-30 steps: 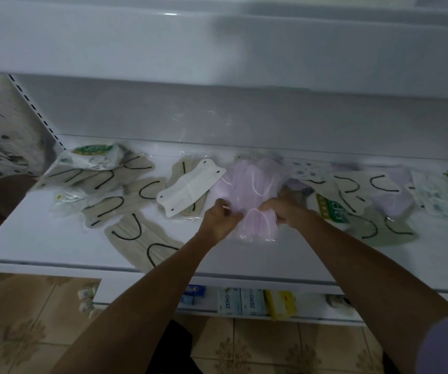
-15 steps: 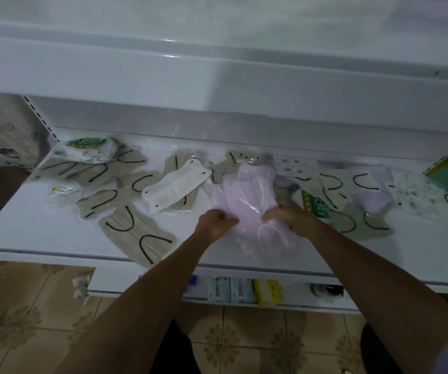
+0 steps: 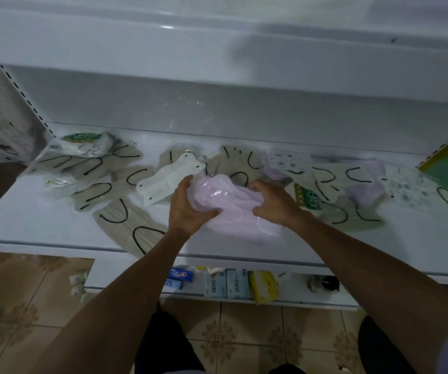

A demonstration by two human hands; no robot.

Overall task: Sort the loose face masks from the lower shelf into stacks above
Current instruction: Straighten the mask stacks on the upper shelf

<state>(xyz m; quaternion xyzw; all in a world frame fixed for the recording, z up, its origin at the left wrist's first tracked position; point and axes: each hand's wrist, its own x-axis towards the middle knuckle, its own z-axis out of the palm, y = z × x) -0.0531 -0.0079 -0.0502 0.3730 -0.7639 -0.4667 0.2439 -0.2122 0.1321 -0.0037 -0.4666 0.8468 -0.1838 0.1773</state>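
I'm gripping the pink masks point(image 3: 227, 197), left hand point(image 3: 187, 205) and right hand point(image 3: 275, 202) curled round them; tan masks point(image 3: 124, 221) at 9 o'clock, mixed masks point(image 3: 417, 188) at 3 lying unsorted.

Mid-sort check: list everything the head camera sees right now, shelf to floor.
pink masks: one clear-wrapped bundle, pink, shelf centre
white mask: one, white, just left of the bundle
beige masks: several, beige with black loops, spread left, behind and right
printed masks: at least two, white with blue print, back right
lilac masks: count unclear, lilac, right
green-labelled pack: one, white, back left
shelf: one, white, under all the masks
ZERO boxes: two, pale blue, shelf below
yellow pack: one, yellow, right of the boxes
floor: tiled, beige, bottom
left hand: one, grips the bundle's left end
right hand: one, grips its right end
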